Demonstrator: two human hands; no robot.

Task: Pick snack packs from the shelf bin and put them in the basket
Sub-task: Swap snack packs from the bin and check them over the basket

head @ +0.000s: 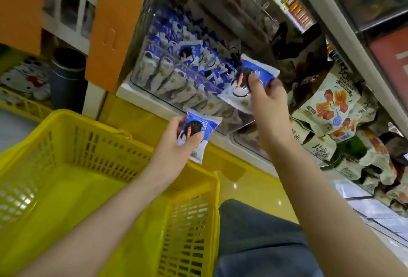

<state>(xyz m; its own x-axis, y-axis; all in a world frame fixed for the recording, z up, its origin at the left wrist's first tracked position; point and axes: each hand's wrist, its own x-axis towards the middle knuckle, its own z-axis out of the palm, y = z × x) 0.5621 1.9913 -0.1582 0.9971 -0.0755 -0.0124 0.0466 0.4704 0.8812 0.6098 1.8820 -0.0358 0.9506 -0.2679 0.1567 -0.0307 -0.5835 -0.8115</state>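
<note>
Bin: a clear bin [141,82] sits on the shelf, open at the top and packed with blue-and-white snack packs standing on edge.
Right pack: the right pack [258,71] is at the bin's near right corner, tilted, with its lower edge across the bin's front wall. Whether it touches the wall cannot be told.
Right hand: the right hand [269,108] is raised in front of the bin's right end. Its fingers [254,82] are narrow, pinching the right pack — thumb on the printed face, the rest behind.
Left pack: the left pack [198,135] is below the bin's front edge and apart from it, with its bottom corner over the basket's far rim.
Left hand: the left hand [174,146] is below and in front of the bin, its fingers curled round the left pack from the side and its thumb on the front.
Basket: a yellow slatted basket [88,122] sits below and left of the bin, mouth up, with its bottom showing through the open top.
Open room: a gap lies between the bin's front edge and the basket's far rim — only the left pack is in it.
Bags: tan bags [331,104] crowd the shelf just right of the bin, near the right hand.
Knee: a knee [254,232] in blue cloth is below the bin, just beside the basket's right wall.
</note>
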